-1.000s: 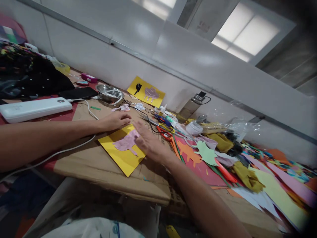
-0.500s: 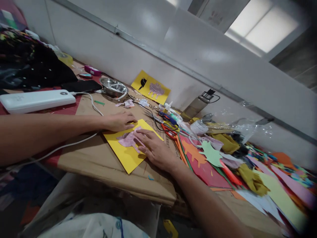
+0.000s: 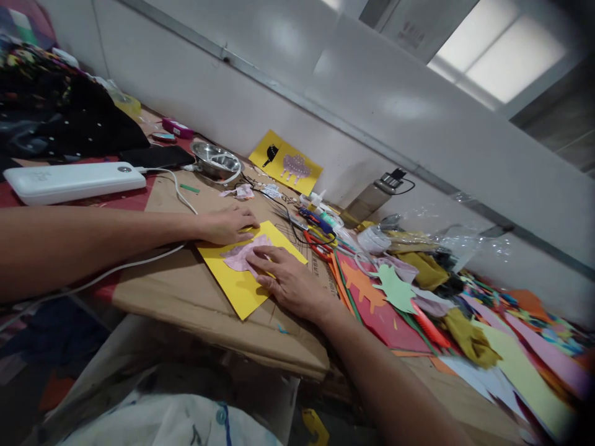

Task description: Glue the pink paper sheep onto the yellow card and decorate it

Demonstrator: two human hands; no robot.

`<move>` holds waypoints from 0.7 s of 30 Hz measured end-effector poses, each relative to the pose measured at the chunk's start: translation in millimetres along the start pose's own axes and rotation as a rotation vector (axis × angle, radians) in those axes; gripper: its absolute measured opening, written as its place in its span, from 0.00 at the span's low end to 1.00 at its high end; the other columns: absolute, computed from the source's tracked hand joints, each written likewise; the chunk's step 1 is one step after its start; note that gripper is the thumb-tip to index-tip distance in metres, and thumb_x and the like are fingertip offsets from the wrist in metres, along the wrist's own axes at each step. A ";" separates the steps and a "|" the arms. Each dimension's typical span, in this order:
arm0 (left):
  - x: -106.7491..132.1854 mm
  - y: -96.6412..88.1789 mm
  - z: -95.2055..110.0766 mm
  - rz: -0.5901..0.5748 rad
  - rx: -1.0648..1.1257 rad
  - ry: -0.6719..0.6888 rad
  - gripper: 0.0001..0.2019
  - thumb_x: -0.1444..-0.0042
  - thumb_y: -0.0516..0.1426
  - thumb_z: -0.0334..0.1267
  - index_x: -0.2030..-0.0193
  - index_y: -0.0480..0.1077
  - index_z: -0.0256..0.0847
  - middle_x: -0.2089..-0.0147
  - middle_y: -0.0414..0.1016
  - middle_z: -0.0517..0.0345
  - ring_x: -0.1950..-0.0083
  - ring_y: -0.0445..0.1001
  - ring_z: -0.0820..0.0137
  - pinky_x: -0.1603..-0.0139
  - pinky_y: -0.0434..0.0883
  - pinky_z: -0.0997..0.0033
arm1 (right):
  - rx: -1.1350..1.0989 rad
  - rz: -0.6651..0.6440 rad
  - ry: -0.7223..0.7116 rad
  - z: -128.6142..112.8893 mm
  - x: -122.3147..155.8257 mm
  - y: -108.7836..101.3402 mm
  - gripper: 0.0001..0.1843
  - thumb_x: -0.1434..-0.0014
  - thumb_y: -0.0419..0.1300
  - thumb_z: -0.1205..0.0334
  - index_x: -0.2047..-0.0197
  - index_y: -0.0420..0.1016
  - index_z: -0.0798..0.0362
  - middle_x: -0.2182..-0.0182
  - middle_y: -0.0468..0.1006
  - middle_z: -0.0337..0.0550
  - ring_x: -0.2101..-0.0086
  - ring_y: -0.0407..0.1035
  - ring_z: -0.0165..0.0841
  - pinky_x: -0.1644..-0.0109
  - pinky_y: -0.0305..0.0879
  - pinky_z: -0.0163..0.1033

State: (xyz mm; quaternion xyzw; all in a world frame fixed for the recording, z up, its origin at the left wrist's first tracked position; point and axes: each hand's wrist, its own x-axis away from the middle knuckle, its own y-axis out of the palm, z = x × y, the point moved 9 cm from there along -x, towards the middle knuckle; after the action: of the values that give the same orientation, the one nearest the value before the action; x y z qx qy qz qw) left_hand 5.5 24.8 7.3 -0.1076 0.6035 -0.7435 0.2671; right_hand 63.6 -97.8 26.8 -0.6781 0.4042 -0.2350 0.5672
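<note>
A yellow card (image 3: 237,282) lies on brown cardboard (image 3: 195,297) with a pink paper cut-out (image 3: 242,255) on top of it. My right hand (image 3: 288,282) lies flat and open over the card's right side, fingertips pressing on the pink cut-out. My left hand (image 3: 227,224) rests at the card's upper left corner, fingers curled down onto its edge, holding nothing.
Behind the card are a steel bowl (image 3: 216,162), a second yellow card (image 3: 285,162) leaning on the wall, scissors (image 3: 316,238) and a bottle (image 3: 372,195). A white power bank (image 3: 74,181) with cable lies at left. Coloured paper cut-outs (image 3: 395,288) pile up at right.
My right hand came down from hovering over the card and now presses flat on the pink cut-out. My left hand stayed at the card's corner. The view shifted slightly.
</note>
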 end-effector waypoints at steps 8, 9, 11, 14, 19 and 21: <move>0.6 -18.7 4.3 0.059 0.021 -0.078 0.21 0.39 0.47 0.41 0.46 0.71 0.32 0.45 0.73 0.42 0.45 0.68 0.61 0.45 0.62 0.66 | -0.198 0.322 0.185 41.2 7.3 -28.0 0.23 0.33 0.47 0.50 0.42 0.70 0.49 0.44 0.72 0.48 0.44 0.64 0.38 0.38 0.58 0.48; 1.3 -23.3 1.0 0.078 0.022 -0.128 0.20 0.39 0.48 0.40 0.47 0.71 0.32 0.47 0.74 0.42 0.48 0.71 0.61 0.48 0.64 0.67 | -0.173 0.378 0.250 53.5 11.0 -32.8 0.23 0.33 0.47 0.50 0.42 0.70 0.49 0.44 0.72 0.49 0.44 0.63 0.39 0.38 0.57 0.48; 3.1 -28.2 -2.9 0.078 0.009 -0.192 0.20 0.41 0.49 0.41 0.49 0.73 0.34 0.52 0.77 0.44 0.54 0.74 0.61 0.55 0.65 0.68 | -0.070 0.354 0.381 74.4 14.4 -30.8 0.23 0.34 0.49 0.52 0.42 0.70 0.52 0.45 0.72 0.52 0.44 0.63 0.42 0.38 0.57 0.51; 6.3 -26.4 -2.5 0.008 0.037 -0.237 0.21 0.46 0.55 0.46 0.49 0.73 0.37 0.60 0.80 0.48 0.62 0.75 0.62 0.62 0.65 0.69 | 0.079 0.218 0.508 90.8 13.4 -17.8 0.23 0.38 0.54 0.53 0.43 0.71 0.54 0.49 0.72 0.55 0.46 0.62 0.46 0.40 0.57 0.54; 10.9 -21.6 8.2 -0.092 0.082 -0.265 0.27 0.57 0.62 0.47 0.49 0.73 0.38 0.60 0.79 0.51 0.65 0.73 0.64 0.68 0.62 0.71 | 0.026 0.251 0.619 97.3 12.9 -19.3 0.28 0.46 0.62 0.50 0.44 0.71 0.52 0.53 0.73 0.53 0.52 0.67 0.45 0.47 0.63 0.51; 10.5 -22.8 13.4 -0.085 0.098 -0.233 0.26 0.57 0.63 0.46 0.50 0.73 0.38 0.60 0.79 0.51 0.65 0.73 0.64 0.68 0.61 0.72 | -0.110 0.273 0.710 105.6 18.7 -20.5 0.32 0.50 0.66 0.53 0.43 0.70 0.54 0.59 0.75 0.50 0.59 0.70 0.42 0.53 0.66 0.48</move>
State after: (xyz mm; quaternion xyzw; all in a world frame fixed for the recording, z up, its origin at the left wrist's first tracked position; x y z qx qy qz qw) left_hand -2.9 10.9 30.7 -0.2055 0.5264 -0.7652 0.3083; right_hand 162.0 -51.3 17.9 -0.5238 0.6739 -0.3555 0.3809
